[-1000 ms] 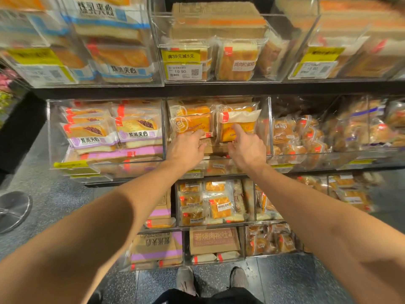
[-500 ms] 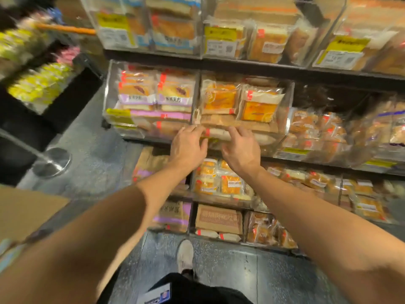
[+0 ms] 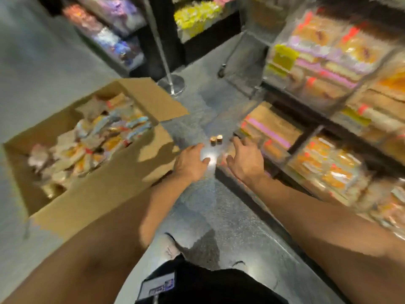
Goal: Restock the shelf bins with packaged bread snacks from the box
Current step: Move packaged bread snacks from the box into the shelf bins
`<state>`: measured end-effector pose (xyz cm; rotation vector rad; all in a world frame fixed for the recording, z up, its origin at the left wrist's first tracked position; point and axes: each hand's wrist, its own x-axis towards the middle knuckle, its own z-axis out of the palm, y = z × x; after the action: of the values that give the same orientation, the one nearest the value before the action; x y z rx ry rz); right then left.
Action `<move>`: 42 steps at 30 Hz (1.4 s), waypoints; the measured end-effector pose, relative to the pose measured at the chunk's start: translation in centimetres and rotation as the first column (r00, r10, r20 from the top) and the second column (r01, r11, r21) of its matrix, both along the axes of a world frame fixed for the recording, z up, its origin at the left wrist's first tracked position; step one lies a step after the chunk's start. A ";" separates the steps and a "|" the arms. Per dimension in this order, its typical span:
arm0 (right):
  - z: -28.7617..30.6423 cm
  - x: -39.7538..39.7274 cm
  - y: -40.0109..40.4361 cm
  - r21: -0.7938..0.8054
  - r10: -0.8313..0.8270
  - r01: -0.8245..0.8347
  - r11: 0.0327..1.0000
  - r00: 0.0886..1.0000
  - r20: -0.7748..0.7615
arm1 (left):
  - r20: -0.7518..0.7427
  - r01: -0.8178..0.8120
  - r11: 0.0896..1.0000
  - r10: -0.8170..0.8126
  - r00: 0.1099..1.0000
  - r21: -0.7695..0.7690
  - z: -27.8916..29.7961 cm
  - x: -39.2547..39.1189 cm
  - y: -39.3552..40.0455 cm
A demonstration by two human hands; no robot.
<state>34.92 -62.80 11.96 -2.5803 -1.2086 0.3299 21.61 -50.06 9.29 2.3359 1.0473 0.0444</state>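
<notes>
Both hands, left hand and right hand, spread open and empty, hang just right of the open brown cardboard box, probably reaching for more snack packets.

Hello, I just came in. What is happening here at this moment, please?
A person is restocking a shop shelf with packaged bread snacks. Both hands, the left hand and the right hand, are empty and open, held out over the floor between the open cardboard box, which holds many snack packs, and the shelf bins. The picture is blurred, so finer details are unclear.
</notes>
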 end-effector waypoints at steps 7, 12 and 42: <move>-3.1 -16.8 15.7 -0.043 0.219 -0.229 0.973 0.963 -0.159 | -0.051 -0.283 0.950 0.279 0.959 -0.134 -1.7 -19.3 12.0; -3.2 -26.6 25.9 0.014 0.368 -0.372 0.928 0.910 -0.193 | -0.108 -0.445 0.895 0.439 0.892 -0.037 -0.1 -29.6 19.6; -24.0 -36.1 57.4 -0.417 -0.151 -0.141 0.898 0.791 -0.593 | -0.329 -0.868 0.361 0.819 0.469 -0.341 -20.9 -35.8 48.0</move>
<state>-1.15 -5.41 -12.05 -2.4652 -0.9433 1.4747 -14.17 -2.01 -11.58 1.1328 1.9819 0.0560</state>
